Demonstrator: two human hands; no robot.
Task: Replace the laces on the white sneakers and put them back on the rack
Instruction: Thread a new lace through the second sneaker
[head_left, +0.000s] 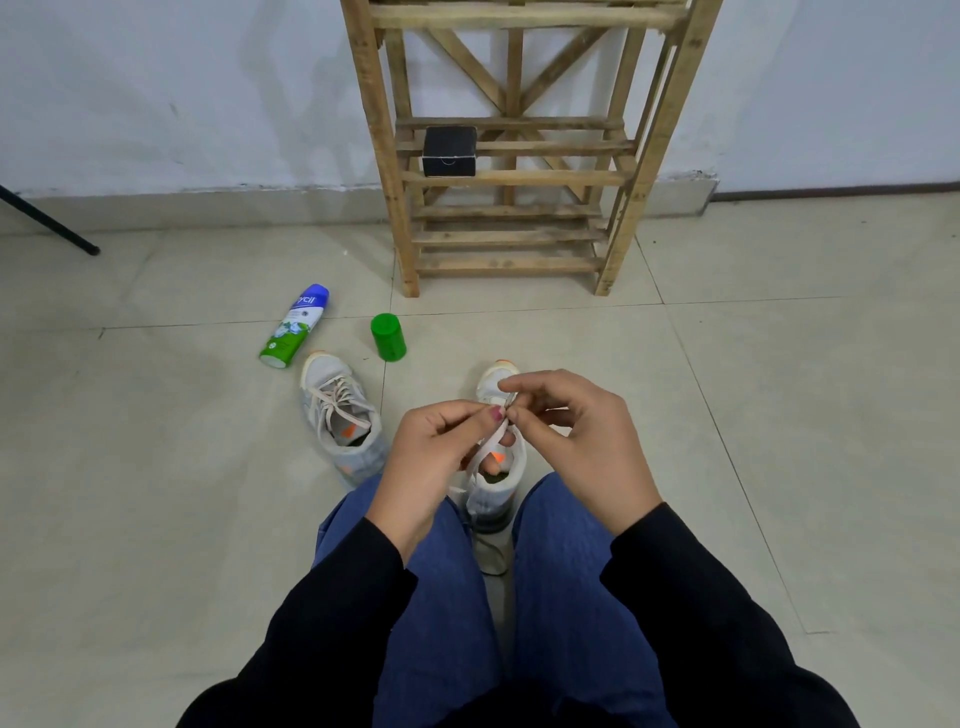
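Observation:
A white sneaker (492, 491) stands on the floor between my knees, toe pointing away, partly hidden by my hands. My left hand (436, 452) and my right hand (576, 431) both pinch a pale lace (491, 441) just above its tongue. The lace runs down from my fingers into the shoe's eyelets. A second white sneaker (340, 415), fully laced, lies on the floor to the left. The wooden shoe rack (511, 176) stands against the wall straight ahead. A dark lace (491, 556) lies on the floor behind the near sneaker's heel.
A spray can (295, 326) lies on its side on the floor at the left, with its green cap (388, 336) beside it. A black box (450, 150) sits on a middle shelf of the rack. A black tripod leg (49, 221) touches the floor at far left.

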